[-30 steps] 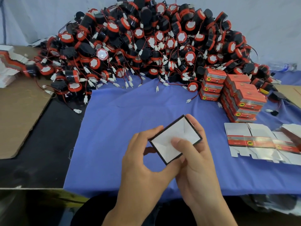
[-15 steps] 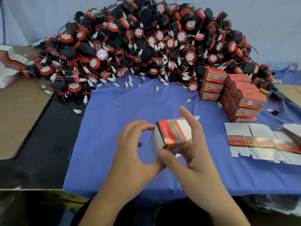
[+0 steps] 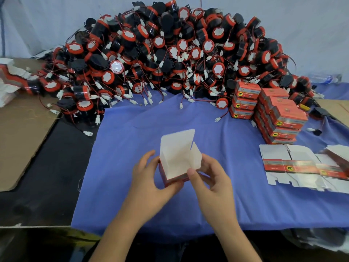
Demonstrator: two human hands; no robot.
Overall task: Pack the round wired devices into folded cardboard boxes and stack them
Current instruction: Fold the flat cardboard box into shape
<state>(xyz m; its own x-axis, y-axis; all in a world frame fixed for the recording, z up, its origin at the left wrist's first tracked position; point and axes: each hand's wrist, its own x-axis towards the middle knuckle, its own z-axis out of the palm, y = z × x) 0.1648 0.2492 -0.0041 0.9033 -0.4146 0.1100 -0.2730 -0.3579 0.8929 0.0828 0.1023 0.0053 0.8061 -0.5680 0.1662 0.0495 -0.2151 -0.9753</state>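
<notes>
Box point(image 3: 176, 165) is held between both hands, low and central, above the near part of the cloth point(image 3: 132, 140). Its mouth is turned upward. The lid flap point(image 3: 177, 140) stands upright on the far edge, and a side flap point(image 3: 196, 157) is raised at the right edge.

The left hand point(image 3: 149, 178) is curled round the left wall and the underside of the box. The right hand point(image 3: 213, 178) pinches the near right corner: the thumb tip is laid on the rim, and the other fingertips are hidden behind the side flap. Neither hand is free.

The pile point(image 3: 170, 59) of round devices lies straight beyond the box, along the far edge of the cloth, and is well apart from both hands. One device point(image 3: 221, 103) at the foot of the pile lies to the far right, just beside the stack point(image 3: 279, 118) of packed boxes. The right hand is judged the nearer to it.

The raised lid flap stands between the hands and the pile. It is therefore judged that a device must be lifted over this flap and lowered into the mouth from above, while the box is kept level by the left hand.

Blanks point(image 3: 294, 165) lie flat to the right of the right hand.
</notes>
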